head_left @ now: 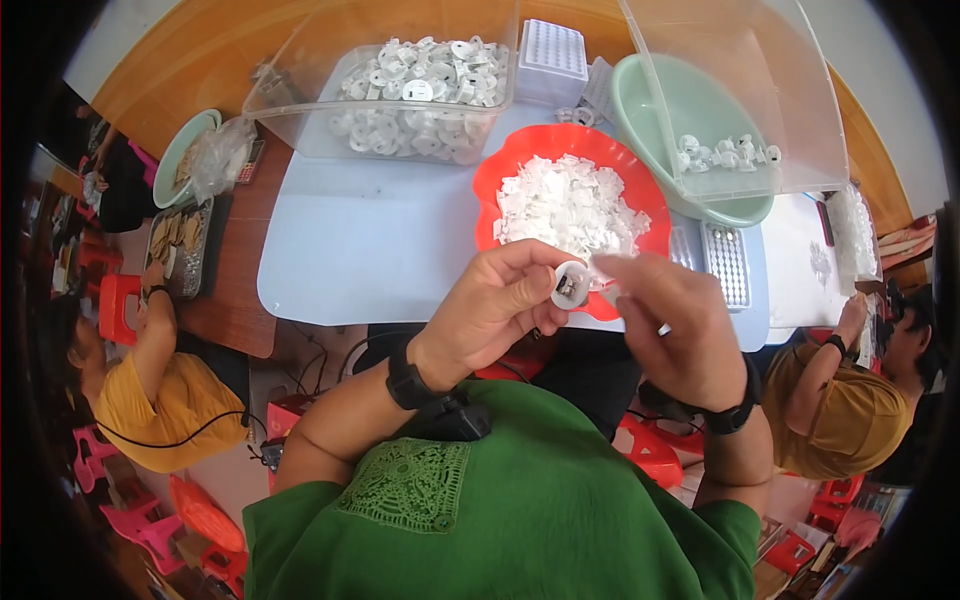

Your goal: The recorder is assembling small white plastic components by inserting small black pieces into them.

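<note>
1. Light-blue desk [340, 230] carries a red bowl [486, 205] of white pieces [570, 200].
2. Left hand [505, 295] pinches a small white cup [571, 285] near the bowl's front rim.
3. Right hand [680, 320], blurred, half-curls beside it; its grip is unclear.

No text, number or sign can be read, whether on the small white part [571, 284] in the left hand [492, 305] (any marking there is too small to tell), the red bowl [487, 190] or the person's 2 black wristbands [404, 383].
</note>
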